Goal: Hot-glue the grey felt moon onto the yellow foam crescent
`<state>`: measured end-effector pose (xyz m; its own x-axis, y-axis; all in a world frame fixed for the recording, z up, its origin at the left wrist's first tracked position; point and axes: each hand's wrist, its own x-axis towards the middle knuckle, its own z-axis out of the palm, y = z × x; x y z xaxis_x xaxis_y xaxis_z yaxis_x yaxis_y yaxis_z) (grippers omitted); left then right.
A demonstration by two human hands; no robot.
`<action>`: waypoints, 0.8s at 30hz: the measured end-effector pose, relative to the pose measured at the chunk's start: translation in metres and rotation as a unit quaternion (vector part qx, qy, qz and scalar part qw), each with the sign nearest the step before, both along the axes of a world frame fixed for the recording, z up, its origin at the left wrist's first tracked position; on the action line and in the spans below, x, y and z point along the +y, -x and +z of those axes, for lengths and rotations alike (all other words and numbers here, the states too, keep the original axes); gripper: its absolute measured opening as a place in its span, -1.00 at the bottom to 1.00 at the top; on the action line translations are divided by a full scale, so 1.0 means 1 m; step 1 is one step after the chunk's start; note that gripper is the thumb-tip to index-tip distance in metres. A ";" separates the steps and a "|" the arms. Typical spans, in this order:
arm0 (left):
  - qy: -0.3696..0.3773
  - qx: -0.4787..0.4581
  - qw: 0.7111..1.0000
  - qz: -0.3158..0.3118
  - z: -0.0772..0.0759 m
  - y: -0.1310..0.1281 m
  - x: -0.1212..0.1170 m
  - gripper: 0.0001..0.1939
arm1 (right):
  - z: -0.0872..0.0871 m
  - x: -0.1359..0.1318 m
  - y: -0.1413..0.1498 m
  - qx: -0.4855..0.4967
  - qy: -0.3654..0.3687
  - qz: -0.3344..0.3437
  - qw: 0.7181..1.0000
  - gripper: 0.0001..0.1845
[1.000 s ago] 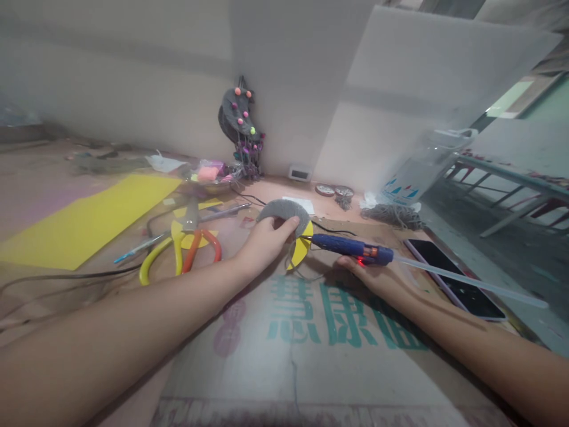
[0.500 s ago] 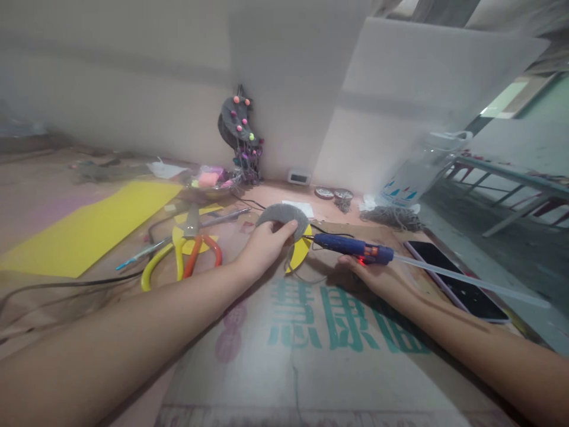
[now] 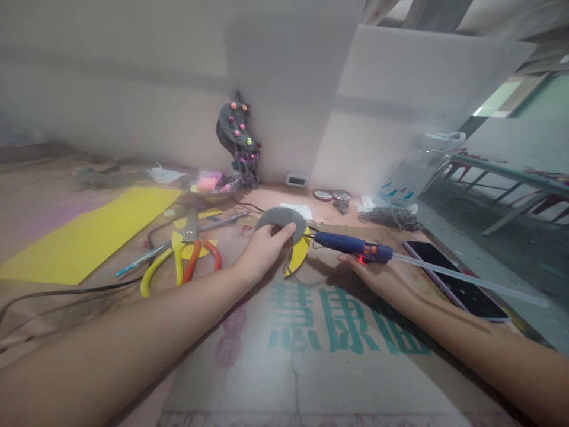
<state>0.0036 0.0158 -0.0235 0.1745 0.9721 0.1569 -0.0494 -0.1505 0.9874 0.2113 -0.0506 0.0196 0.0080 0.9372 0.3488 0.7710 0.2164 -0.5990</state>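
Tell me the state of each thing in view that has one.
Left hand: closed on gray crescent
Right hand: closed on glue gun
Glue gun: red light glowing, glue stick protruding
Yellow piece: partly behind gray crescent
Yellow-and-orange-handled tool: handles spread
Phone: face up, screen dark
Bottle: capped
Yellow sheet: lying flat

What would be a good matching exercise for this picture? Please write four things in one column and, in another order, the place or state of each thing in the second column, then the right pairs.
Things:
1. glue gun
2. crescent
3. phone
4. large sheet

Places and states:
A. pinched in the left hand
B. yellow, at the picture's left side
C. in the right hand
D. dark screen facing up

Pairs: 1-C, 2-A, 3-D, 4-B
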 end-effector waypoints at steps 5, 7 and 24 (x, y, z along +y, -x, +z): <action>-0.001 -0.002 1.000 0.003 0.003 0.000 -0.001 -0.58 | 0.001 -0.002 0.000 -0.014 0.010 -0.013 1.000 -0.72; -0.002 -0.005 1.000 0.002 0.004 -0.001 -0.002 -0.58 | -0.001 -0.001 -0.002 -0.025 0.000 -0.020 0.999 -0.69; 0.012 -0.016 1.000 -0.012 0.000 -0.001 -0.001 -0.55 | -0.004 0.005 -0.006 -0.026 -0.020 -0.026 0.999 -0.68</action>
<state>0.0044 0.0152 -0.0234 0.1930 0.9714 0.1385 -0.0840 -0.1243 0.9887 0.2176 -0.0455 0.0157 0.0375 0.9210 0.3878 0.8112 0.1986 -0.5500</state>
